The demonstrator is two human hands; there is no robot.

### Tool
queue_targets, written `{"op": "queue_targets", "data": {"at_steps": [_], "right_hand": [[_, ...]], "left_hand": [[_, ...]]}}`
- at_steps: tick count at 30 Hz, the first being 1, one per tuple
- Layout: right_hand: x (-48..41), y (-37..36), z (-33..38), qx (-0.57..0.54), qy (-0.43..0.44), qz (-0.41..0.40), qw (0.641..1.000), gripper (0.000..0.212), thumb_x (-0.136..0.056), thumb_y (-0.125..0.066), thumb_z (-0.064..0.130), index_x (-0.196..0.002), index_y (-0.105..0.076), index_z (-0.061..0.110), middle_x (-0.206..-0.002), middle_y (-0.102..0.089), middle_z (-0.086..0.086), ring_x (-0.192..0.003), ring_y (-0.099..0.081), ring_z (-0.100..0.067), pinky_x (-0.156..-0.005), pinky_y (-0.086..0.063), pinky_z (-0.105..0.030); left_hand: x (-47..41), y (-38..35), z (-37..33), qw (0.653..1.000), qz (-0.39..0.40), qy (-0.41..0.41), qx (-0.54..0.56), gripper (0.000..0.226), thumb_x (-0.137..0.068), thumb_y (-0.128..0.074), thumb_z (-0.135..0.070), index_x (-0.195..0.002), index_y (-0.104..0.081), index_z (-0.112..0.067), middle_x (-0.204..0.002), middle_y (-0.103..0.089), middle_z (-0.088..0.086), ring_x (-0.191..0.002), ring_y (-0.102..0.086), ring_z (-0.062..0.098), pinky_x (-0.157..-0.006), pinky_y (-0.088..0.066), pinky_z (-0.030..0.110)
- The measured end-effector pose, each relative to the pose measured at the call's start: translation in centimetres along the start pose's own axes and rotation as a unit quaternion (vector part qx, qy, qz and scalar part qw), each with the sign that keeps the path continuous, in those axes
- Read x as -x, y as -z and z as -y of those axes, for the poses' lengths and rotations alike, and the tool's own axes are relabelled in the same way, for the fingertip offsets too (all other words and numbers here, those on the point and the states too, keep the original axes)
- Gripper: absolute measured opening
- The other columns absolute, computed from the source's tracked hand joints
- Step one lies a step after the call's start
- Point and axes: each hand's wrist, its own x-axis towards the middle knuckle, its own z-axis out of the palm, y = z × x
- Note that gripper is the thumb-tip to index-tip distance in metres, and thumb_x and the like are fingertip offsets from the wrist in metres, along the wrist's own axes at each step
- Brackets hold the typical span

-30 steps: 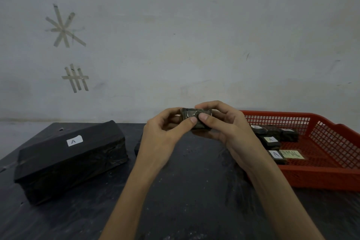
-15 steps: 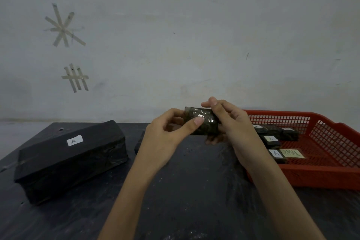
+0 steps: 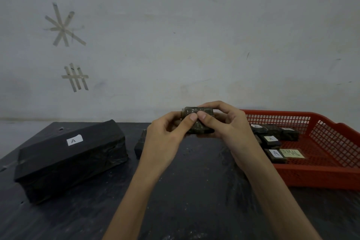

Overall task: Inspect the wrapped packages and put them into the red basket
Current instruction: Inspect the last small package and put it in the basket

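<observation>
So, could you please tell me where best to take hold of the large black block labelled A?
Probably take the black block by its two short ends, left hand and right hand coming in from either side: it lies flat on the table and looks too broad for one. Both currently hold the small package.

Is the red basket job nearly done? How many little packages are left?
Done: several small labelled packages lie in the red basket. In hand: the left hand and right hand both grip one wrapped package above the table. Left: that one must go in, and one small dark package sits on the table behind the left hand, partly hidden. Any more, I cannot tell.
</observation>
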Motion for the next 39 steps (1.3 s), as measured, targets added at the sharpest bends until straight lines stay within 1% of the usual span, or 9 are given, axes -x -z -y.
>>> {"op": "queue_targets", "data": {"at_steps": [4,8,16,20,25,28,31,35,39], "right_hand": [[0.0,0.1,0.0,-0.014,-0.026,0.04,0.999,0.019,-0.086,-0.064,0.001,-0.104,-0.066,0.007,-0.103,-0.069,-0.019,-0.09,-0.071,-0.029,-0.072,-0.06,-0.037],[-0.1,-0.1,-0.1,-0.032,-0.022,0.013,0.999,0.018,-0.085,-0.063,-0.004,-0.095,-0.067,0.009,-0.092,-0.069,-0.015,-0.081,-0.07,-0.025,-0.068,-0.06,-0.036],[0.0,0.3,-0.2,-0.04,-0.05,0.063,0.996,0.035,-0.08,-0.068,0.013,-0.115,-0.066,0.01,-0.11,-0.068,-0.016,-0.094,-0.071,-0.025,-0.073,-0.059,-0.037],[0.1,-0.2,-0.2,-0.018,-0.024,0.003,1.0,0.02,-0.084,-0.066,0.005,-0.103,-0.069,0.009,-0.086,-0.071,-0.016,-0.075,-0.071,-0.02,-0.058,-0.057,-0.028],[0.0,0.0,-0.1,-0.035,-0.061,-0.024,0.997,0.034,-0.075,-0.067,0.036,-0.093,-0.072,0.009,-0.074,-0.071,-0.011,-0.052,-0.063,-0.023,-0.048,-0.053,-0.025],[-0.2,0.4,-0.2,-0.04,-0.081,0.015,0.996,0.038,-0.074,-0.066,0.036,-0.1,-0.071,0.009,-0.089,-0.074,-0.012,-0.076,-0.072,-0.024,-0.066,-0.06,-0.033],[-0.2,0.5,-0.3,-0.058,-0.08,0.042,0.994,0.04,-0.073,-0.07,0.019,-0.11,-0.068,0.005,-0.102,-0.073,-0.016,-0.092,-0.072,-0.025,-0.079,-0.059,-0.037],[-0.2,0.4,-0.5,-0.069,-0.067,0.026,0.995,0.03,-0.073,-0.07,0.005,-0.102,-0.069,0.004,-0.09,-0.074,-0.013,-0.082,-0.072,-0.022,-0.07,-0.06,-0.033],[-0.2,0.7,-0.3,-0.043,-0.05,0.023,0.998,0.031,-0.066,-0.074,0.013,-0.096,-0.07,0.009,-0.086,-0.074,-0.013,-0.081,-0.072,-0.024,-0.069,-0.059,-0.034]], "left_hand": [[0.0,-0.1,-0.1,0.999,-0.01,0.02,0.046,0.043,-0.08,-0.065,-0.045,-0.114,-0.067,-0.019,-0.087,-0.074,0.006,-0.086,-0.072,0.017,-0.078,-0.059,0.03],[0.0,0.1,0.0,0.999,0.025,0.013,0.02,0.035,-0.081,-0.067,-0.038,-0.112,-0.064,-0.022,-0.082,-0.072,0.011,-0.082,-0.071,0.017,-0.081,-0.058,0.037],[-0.1,-0.2,-0.2,0.997,-0.019,0.054,0.052,0.018,-0.09,-0.062,-0.031,-0.097,-0.07,-0.017,-0.067,-0.071,-0.002,-0.055,-0.064,0.008,-0.055,-0.05,0.018],[0.1,-0.2,-0.4,0.997,-0.008,0.058,0.046,0.022,-0.092,-0.057,-0.036,-0.096,-0.069,-0.018,-0.057,-0.067,0.001,-0.05,-0.062,0.011,-0.048,-0.047,0.018],[0.0,0.2,-0.3,0.998,0.033,0.045,0.005,0.044,-0.073,-0.057,-0.063,-0.089,-0.071,-0.025,-0.06,-0.065,-0.004,-0.057,-0.061,0.008,-0.058,-0.05,0.021],[-0.4,0.6,0.3,0.999,0.027,0.042,-0.021,0.049,-0.065,-0.066,-0.073,-0.091,-0.073,-0.032,-0.079,-0.072,-0.005,-0.076,-0.068,0.009,-0.078,-0.057,0.035],[-0.5,0.7,0.2,0.998,0.018,0.052,-0.01,0.053,-0.067,-0.06,-0.071,-0.094,-0.075,-0.028,-0.089,-0.075,-0.011,-0.088,-0.069,0.003,-0.086,-0.053,0.027],[-0.3,0.7,0.1,0.998,0.041,0.026,-0.03,0.054,-0.067,-0.057,-0.065,-0.098,-0.075,-0.025,-0.085,-0.074,-0.012,-0.084,-0.067,-0.001,-0.073,-0.047,0.014],[-0.3,0.3,0.3,0.999,0.043,0.015,-0.023,0.051,-0.068,-0.056,-0.063,-0.097,-0.075,-0.025,-0.077,-0.072,-0.015,-0.078,-0.065,-0.003,-0.066,-0.043,0.007]]}}
